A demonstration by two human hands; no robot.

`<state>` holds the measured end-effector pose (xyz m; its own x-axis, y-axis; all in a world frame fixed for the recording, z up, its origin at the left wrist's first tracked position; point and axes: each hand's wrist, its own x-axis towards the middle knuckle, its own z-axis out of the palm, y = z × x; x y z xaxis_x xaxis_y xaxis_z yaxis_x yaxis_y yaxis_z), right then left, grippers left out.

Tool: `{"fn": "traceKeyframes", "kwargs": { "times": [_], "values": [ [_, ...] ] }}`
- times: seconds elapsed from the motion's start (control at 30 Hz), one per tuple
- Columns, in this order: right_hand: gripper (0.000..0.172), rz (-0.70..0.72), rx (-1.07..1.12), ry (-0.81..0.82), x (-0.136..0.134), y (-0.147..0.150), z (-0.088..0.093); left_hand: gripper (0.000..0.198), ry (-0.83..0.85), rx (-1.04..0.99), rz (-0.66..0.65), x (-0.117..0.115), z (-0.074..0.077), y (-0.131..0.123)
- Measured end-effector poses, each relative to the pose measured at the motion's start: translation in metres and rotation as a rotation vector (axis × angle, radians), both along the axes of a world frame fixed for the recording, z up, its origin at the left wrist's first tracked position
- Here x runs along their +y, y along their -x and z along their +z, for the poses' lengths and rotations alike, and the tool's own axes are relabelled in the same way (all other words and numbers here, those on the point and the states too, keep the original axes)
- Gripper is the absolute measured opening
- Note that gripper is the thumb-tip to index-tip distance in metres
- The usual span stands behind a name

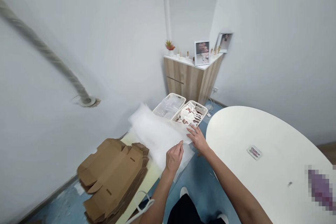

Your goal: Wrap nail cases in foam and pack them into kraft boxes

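A wide sheet of white translucent foam wrap (154,136) lies across a pale yellow table (139,171), and part of it rises in a soft fold. My left hand (174,157) pinches this sheet near its middle. My right hand (198,140) rests with spread fingers on its far edge, close to a white plastic basket (200,109) of small packets. A tall stack of flat kraft cardboard box blanks (112,178) lies left of the sheet, apart from both hands.
A second white basket (169,106) holding clear bags stands beside the first. A white oval table (262,154) with a small packet (254,152) is on my right. Behind stands a wooden cabinet (189,78) with picture frames. A white cord (140,208) hangs near the table's front.
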<state>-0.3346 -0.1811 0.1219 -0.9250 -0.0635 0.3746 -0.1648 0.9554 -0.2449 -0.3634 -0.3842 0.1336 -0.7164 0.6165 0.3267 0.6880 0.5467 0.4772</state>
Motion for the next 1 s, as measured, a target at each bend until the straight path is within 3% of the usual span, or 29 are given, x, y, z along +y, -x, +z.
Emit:
{"fn": "traceKeyframes", "kwargs": {
  "times": [0.13, 0.3, 0.4, 0.5, 0.63, 0.7, 0.8, 0.9, 1.0],
  "values": [
    [0.046, -0.195, 0.032, -0.041, 0.057, -0.068, 0.004, 0.042, 0.017, 0.0, -0.229, 0.054, -0.007, -0.044],
    [0.054, -0.425, 0.033, -0.04, 0.125, -0.178, -0.009, 0.051, 0.081, -0.019, -0.451, 0.124, -0.022, -0.116],
    [0.058, -0.529, 0.014, -0.033, 0.159, -0.244, -0.024, 0.053, 0.108, -0.044, -0.513, 0.158, -0.036, -0.157],
    [0.058, -0.592, -0.036, -0.015, 0.177, -0.301, -0.045, 0.052, 0.118, -0.073, -0.476, 0.186, -0.062, -0.186],
    [0.055, -0.636, -0.139, 0.024, 0.171, -0.353, -0.079, 0.05, 0.226, -0.171, -0.398, 0.217, -0.106, -0.206],
    [0.051, -0.622, -0.189, 0.049, 0.158, -0.368, -0.095, 0.049, 0.342, -0.265, -0.33, 0.229, -0.12, -0.21],
    [0.051, -0.596, -0.253, 0.087, 0.136, -0.384, -0.113, 0.046, 0.488, -0.416, -0.226, 0.241, -0.127, -0.209],
    [0.059, -0.574, -0.323, 0.12, 0.121, -0.394, -0.119, 0.046, 0.535, -0.483, -0.096, 0.245, -0.126, -0.205],
    [0.072, -0.532, -0.381, 0.147, 0.115, -0.402, -0.116, 0.064, 0.568, -0.488, -0.002, 0.244, -0.127, -0.204]
  ]
}}
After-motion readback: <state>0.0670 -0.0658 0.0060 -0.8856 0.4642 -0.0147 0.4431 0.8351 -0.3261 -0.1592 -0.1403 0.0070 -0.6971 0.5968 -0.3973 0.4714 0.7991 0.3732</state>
